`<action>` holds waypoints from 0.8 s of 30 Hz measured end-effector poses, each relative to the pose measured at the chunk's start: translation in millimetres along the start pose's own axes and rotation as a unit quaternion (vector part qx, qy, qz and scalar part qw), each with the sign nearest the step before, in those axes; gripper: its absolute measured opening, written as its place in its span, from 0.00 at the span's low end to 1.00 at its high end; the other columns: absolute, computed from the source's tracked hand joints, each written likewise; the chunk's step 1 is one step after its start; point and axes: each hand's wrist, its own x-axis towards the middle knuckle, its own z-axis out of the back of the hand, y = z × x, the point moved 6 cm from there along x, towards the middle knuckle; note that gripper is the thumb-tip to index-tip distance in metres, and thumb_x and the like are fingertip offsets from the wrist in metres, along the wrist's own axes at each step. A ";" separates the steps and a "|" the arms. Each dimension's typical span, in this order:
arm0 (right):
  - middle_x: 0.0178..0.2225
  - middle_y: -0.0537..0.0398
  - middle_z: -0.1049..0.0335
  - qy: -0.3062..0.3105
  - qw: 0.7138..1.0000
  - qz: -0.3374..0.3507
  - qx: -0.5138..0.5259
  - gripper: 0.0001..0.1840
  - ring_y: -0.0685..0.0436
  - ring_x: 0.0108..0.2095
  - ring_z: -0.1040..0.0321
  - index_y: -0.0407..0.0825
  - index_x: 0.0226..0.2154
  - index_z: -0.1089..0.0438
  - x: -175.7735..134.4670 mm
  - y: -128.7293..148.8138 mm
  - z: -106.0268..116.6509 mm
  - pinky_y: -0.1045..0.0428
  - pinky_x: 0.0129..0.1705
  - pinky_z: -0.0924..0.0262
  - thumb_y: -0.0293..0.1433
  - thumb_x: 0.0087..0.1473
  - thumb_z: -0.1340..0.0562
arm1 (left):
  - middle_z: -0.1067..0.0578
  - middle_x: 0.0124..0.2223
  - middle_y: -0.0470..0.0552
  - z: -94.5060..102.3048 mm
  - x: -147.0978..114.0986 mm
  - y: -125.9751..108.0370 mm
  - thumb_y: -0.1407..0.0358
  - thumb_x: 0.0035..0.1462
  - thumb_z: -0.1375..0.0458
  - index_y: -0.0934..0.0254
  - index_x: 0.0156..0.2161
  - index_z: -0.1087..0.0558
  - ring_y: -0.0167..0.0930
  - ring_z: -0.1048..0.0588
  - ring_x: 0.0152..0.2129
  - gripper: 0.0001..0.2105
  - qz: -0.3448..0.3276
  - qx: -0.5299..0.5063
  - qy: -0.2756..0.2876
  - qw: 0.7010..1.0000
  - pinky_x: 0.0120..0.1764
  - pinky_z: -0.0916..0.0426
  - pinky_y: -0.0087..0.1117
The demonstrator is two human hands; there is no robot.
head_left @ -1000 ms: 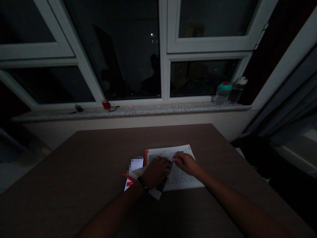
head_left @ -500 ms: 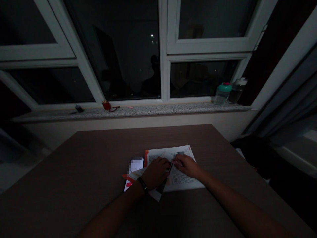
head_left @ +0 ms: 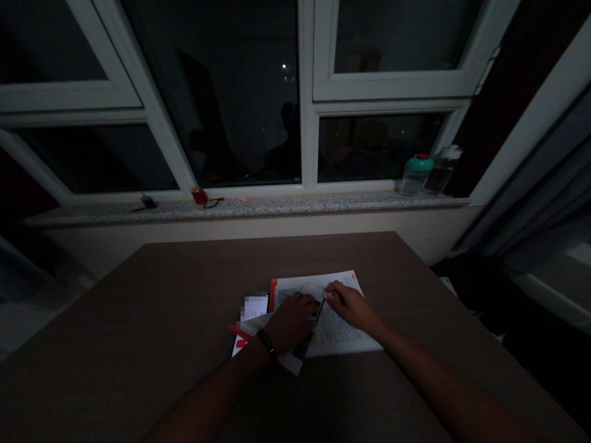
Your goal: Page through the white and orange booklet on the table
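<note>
A printed booklet (head_left: 341, 335) with orange edges lies open on the table, one leaf (head_left: 290, 362) folded over to the left at a slant. Palm down, my left hand (head_left: 292, 317) rests on that folded leaf, thumb apart from the fingers; a dark band circles the wrist. My right hand (head_left: 348, 304) is closed in a pinch above the right-hand page. From its fingertips a thin dark stick-like thing (head_left: 320, 309) slants down toward my left thumb; its kind is too dim to make out. Partly under the leaf is a lit phone (head_left: 255, 306).
The brown wooden table (head_left: 184, 295) reaches toward a speckled stone windowsill (head_left: 286, 206). On the sill stand a teal-lidded bottle (head_left: 415, 175), a clear bottle (head_left: 441, 172), a small red container (head_left: 199, 196) and a small dark object (head_left: 148, 201). A grey curtain (head_left: 540, 166) hangs at the right.
My right hand has moved slightly up and away from my left hand, and more of the dark stick-like thing shows between them. My left hand stays on the folded leaf.
</note>
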 end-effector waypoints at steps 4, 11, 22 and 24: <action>0.32 0.54 0.30 0.054 0.996 0.066 -0.025 0.08 0.44 0.35 0.32 0.50 0.43 0.33 -3.6 9.9 -5.9 0.53 0.37 0.43 0.34 0.62 0.44 | 0.29 0.51 0.52 1.3 0.9 -0.7 0.68 0.60 0.40 0.61 0.49 0.30 0.38 0.34 0.49 0.12 0.003 -0.004 0.000 1.000 0.52 0.37 0.41; 0.36 0.50 0.27 -0.008 0.997 -0.034 -0.068 0.05 0.43 0.36 0.30 0.49 0.41 0.36 3.4 -6.9 -3.6 0.52 0.37 0.44 0.30 0.61 0.45 | 0.30 0.52 0.51 -1.1 0.0 0.6 0.68 0.61 0.41 0.61 0.48 0.30 0.37 0.34 0.50 0.11 0.002 -0.005 -0.007 1.000 0.53 0.38 0.41; 0.26 0.60 0.36 -0.008 1.000 -0.007 0.000 0.07 0.47 0.28 0.36 0.50 0.41 0.36 -0.9 -2.9 1.1 0.55 0.30 0.47 0.34 0.63 0.46 | 0.35 0.62 0.54 -9.4 -3.2 5.5 0.66 0.60 0.41 0.61 0.58 0.37 0.38 0.39 0.59 0.21 0.025 -0.034 -0.012 0.999 0.60 0.42 0.43; 0.26 0.59 0.36 0.017 1.000 0.016 0.002 0.08 0.47 0.28 0.35 0.50 0.43 0.35 -2.7 2.0 -0.5 0.55 0.31 0.47 0.34 0.62 0.45 | 0.38 0.64 0.56 -12.7 -3.9 6.9 0.67 0.60 0.41 0.62 0.61 0.40 0.38 0.41 0.61 0.25 0.030 -0.035 -0.009 0.999 0.61 0.44 0.44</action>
